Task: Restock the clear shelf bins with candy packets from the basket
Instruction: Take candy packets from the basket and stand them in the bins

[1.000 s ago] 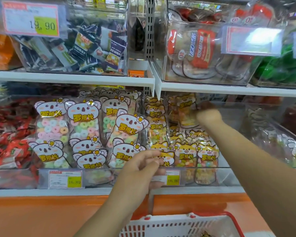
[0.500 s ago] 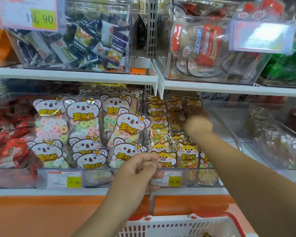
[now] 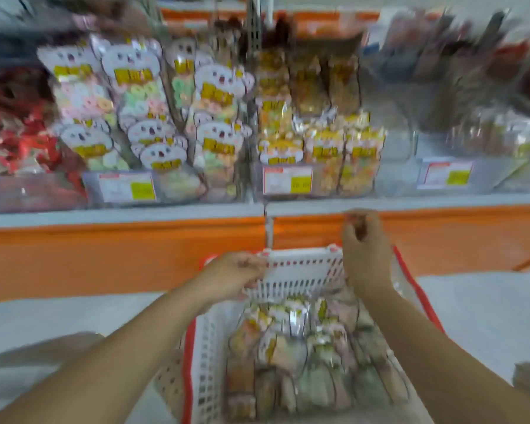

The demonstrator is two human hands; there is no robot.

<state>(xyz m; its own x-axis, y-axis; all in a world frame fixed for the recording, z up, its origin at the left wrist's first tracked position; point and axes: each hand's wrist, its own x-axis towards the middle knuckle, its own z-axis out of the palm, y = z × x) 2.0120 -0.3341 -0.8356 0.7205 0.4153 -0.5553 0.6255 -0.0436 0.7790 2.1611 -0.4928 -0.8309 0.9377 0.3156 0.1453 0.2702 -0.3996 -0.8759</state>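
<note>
White basket (image 3: pixel 300 272), packets (image 3: pixel 285 347) smeared | left hand (image 3: pixel 233 278), right hand (image 3: pixel 366 252): grips unreadable

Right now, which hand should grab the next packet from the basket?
Right, probably: the right hand hangs over the packets, while the left hand seems to rest on the far rim of the basket.

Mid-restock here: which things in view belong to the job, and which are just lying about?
Job: white basket; candy packets inside it; koala-packet bin; yellow-packet bin; left hand; right hand.
Not the job: red-wrapped sweets bin; price tags; orange shelf base.
</note>
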